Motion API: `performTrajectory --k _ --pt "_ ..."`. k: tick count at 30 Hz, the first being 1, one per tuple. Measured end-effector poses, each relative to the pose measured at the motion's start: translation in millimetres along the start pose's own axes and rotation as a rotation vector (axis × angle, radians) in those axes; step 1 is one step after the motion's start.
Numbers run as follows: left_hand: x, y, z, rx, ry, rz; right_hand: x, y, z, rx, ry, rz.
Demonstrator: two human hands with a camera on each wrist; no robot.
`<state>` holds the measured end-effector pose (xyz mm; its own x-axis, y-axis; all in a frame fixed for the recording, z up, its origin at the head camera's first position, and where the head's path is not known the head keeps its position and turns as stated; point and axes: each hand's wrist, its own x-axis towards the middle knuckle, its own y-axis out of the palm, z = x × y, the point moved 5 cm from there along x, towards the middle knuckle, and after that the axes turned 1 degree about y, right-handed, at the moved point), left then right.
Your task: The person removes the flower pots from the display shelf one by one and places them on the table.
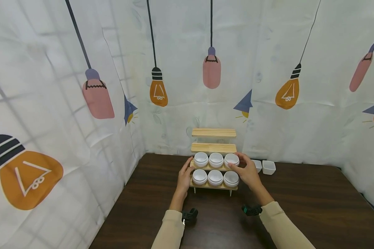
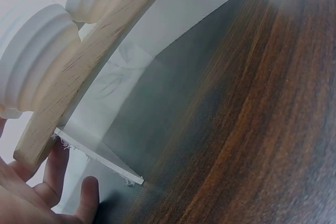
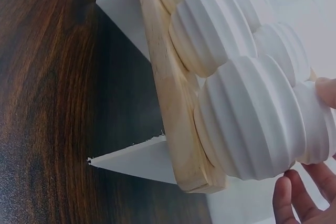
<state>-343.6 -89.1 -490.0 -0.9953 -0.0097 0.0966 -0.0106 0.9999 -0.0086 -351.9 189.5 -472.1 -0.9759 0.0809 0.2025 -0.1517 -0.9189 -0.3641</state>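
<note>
A tiered wooden stand [image 1: 213, 148] with white end supports stands on the table, its two lower shelves each bearing a row of white ribbed cups. At the stand's left end, my left hand [image 1: 183, 178] holds the second shelf from the bottom; in the left wrist view, its fingers [image 2: 54, 174] bend around the board's end beside a white support [image 2: 100, 156]. My right hand [image 1: 248, 173] pinches the right-hand cup [image 1: 231, 159] of that shelf, thumb in front and fingers behind. The cup appears seated on the board. In the right wrist view, a front-row cup [image 3: 249, 119] partly covers it.
Two small square white dishes, one of them this dish [image 1: 268, 167], stand right of the stand, the other partly behind my right hand. The two upper shelves hold nothing. A patterned curtain [image 1: 180, 117] hangs close behind. The dark wooden table [image 1: 299, 207] extends to both sides.
</note>
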Motion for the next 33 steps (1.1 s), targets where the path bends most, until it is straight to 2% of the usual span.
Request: performTrajectory --k 13,22,30,33 --pt "1.8 0.5 2.5 -0.017 0.003 -0.003 -5.5 -3.2 9.0 0.059 -0.042 -0.041" --pt "2.1 0.9 3.2 -0.017 0.004 -0.001 -7.5 -9.0 14.4 0.081 -0.033 -0.049" --pt "1.8 1.6 1.7 -0.016 0.001 -0.006 -26.9 -20.6 49.2 0.101 -0.04 -0.051" --pt "1.4 1.5 2.2 -0.018 -0.003 -0.008 -30.2 -23.6 52.0 0.123 -0.045 -0.056"
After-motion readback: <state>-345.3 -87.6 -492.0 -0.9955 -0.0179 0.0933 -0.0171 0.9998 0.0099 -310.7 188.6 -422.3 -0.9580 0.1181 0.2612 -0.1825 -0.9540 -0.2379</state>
